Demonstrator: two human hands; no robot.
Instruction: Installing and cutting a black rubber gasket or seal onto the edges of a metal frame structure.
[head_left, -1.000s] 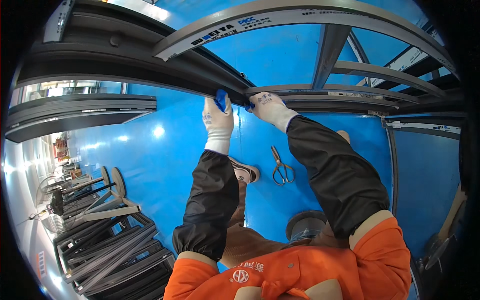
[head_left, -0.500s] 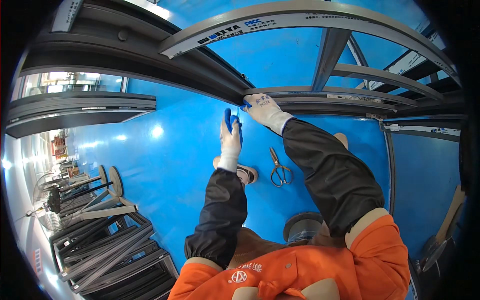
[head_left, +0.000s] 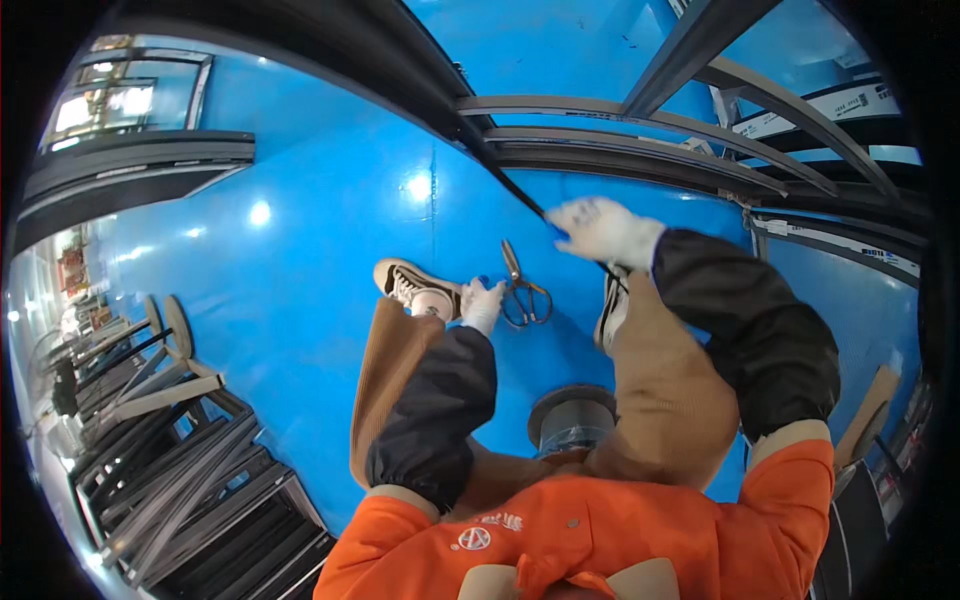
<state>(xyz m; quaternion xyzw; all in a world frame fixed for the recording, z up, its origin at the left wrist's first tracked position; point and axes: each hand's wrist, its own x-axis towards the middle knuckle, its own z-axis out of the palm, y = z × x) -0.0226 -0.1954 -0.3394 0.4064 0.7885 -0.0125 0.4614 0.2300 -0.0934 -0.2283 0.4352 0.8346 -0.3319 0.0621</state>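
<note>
My right hand (head_left: 598,228), in a white glove with blue fingertips, is closed around a thin black strip (head_left: 515,188), which looks like a rubber seal. The strip runs taut from the corner of the dark metal frame (head_left: 640,118) down to this hand. A short length continues past it toward my right shoe. Low over the floor, my left hand (head_left: 483,306), gloved alike, has its fingers apart next to the handles of the scissors (head_left: 518,285). The scissors lie on the blue floor with their blades pointing away from me.
A dark spool (head_left: 572,415) stands on the floor between my legs. My left shoe (head_left: 415,285) is beside my left hand. Stacked dark frame pieces (head_left: 205,500) fill the lower left, and a dark profile stack (head_left: 135,180) juts in farther up. A wooden handle (head_left: 868,415) stands at right.
Both hands have left the frame's corner. My right hand has drawn the black strip toward me and right; my left hand has dropped beside the scissors. The view has shifted.
</note>
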